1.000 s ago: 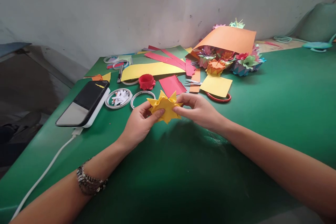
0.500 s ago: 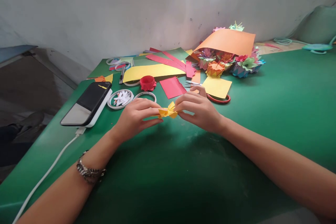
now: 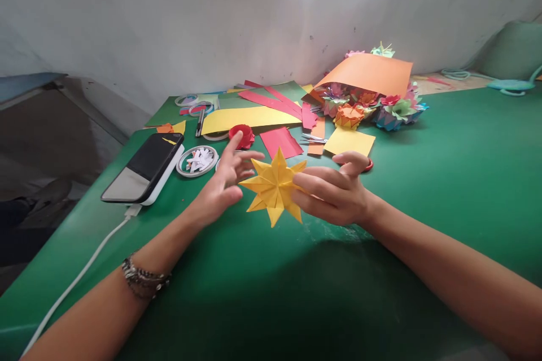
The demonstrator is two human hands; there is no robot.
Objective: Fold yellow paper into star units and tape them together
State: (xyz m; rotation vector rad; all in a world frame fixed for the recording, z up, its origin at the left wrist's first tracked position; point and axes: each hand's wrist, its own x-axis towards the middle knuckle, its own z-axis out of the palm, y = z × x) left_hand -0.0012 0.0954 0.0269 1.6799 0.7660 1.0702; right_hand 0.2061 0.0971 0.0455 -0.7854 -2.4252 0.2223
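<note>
A yellow folded-paper star (image 3: 274,187) with several points faces me above the green table. My right hand (image 3: 334,190) is closed on its right side, pinching the points between thumb and fingers. To the left of the star, my left hand (image 3: 226,180) is open with its fingers spread, holding nothing. Beyond the left fingertips sits a red paper cup shape (image 3: 242,137). A roll of tape (image 3: 197,161) with white paper scraps inside its ring lies left of that hand. Another ring is mostly hidden behind the left fingers.
A power bank (image 3: 144,169) with a white cable (image 3: 84,271) lies at the left. Behind the hands are red paper (image 3: 281,142), yellow paper (image 3: 350,141) and scissors (image 3: 314,139). Several paper flowers (image 3: 398,110) and an orange sheet (image 3: 368,74) stand at the back right.
The yellow star has turned from edge-on to face me. My left hand has let go of it and opened, moving a little left. My right hand still holds it.
</note>
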